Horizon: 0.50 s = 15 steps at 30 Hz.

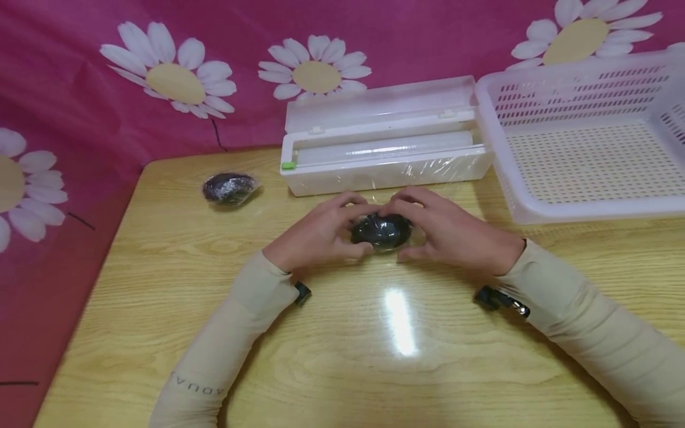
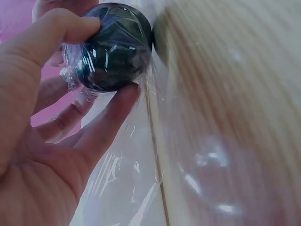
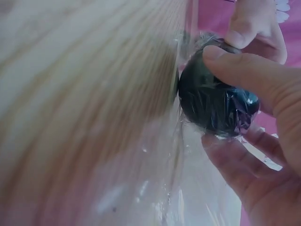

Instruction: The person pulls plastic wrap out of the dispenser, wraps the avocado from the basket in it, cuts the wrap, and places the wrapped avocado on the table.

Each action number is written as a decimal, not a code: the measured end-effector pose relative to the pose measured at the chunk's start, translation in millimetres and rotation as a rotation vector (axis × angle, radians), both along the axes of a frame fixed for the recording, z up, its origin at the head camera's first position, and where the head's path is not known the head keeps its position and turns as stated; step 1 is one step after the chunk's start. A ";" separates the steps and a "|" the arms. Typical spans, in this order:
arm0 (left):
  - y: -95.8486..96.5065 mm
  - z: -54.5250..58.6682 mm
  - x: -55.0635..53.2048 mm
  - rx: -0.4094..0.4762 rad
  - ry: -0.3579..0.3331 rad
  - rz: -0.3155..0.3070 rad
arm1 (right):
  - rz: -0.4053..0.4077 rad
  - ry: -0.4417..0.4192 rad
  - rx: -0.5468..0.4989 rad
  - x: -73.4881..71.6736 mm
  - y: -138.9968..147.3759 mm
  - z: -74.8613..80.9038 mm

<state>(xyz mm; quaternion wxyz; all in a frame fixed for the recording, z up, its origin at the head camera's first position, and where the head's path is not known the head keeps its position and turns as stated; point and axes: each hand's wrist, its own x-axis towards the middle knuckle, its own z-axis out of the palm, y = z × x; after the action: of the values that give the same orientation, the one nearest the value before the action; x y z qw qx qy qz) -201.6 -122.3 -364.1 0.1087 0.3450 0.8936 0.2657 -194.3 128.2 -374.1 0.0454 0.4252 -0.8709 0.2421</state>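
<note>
A glossy dark green oval fruit (image 1: 382,232), avocado-like in shape, lies on the table under clear cling film (image 2: 115,155). My left hand (image 1: 332,232) holds its left end, thumb on one side and fingers on the other. From the right, my right hand (image 1: 441,229) grips the opposite end in the same way. The film is bunched at the ends of the fruit in the right wrist view, and a sheet of it stretches from the fruit toward the box. A white cling film box (image 1: 385,172) with its lid up stands just beyond both hands, a film roll (image 1: 385,148) inside.
Another dark wrapped fruit (image 1: 230,189) rests on the table at the back left. A white perforated plastic basket (image 1: 594,208) stands at the right, against the film box. Behind the table (image 1: 342,356) hangs a pink cloth (image 1: 246,24) with daisies.
</note>
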 end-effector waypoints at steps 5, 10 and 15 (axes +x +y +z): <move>-1.7 1.9 -4.1 -0.003 -0.014 0.005 | -0.033 -0.029 0.022 -2.0 -4.7 0.9; -2.9 1.0 -8.3 0.004 -0.001 0.009 | -0.067 -0.040 0.044 -4.0 -7.4 1.7; -1.5 -1.0 -10.7 0.064 -0.015 0.011 | -0.097 -0.046 0.055 -7.3 -6.1 1.2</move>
<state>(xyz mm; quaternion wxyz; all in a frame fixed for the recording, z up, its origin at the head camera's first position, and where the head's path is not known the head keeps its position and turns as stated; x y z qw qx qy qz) -212.2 -123.8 -365.0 0.1030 0.3414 0.8857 0.2972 -201.5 122.0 -372.8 0.0252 0.3780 -0.8975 0.2256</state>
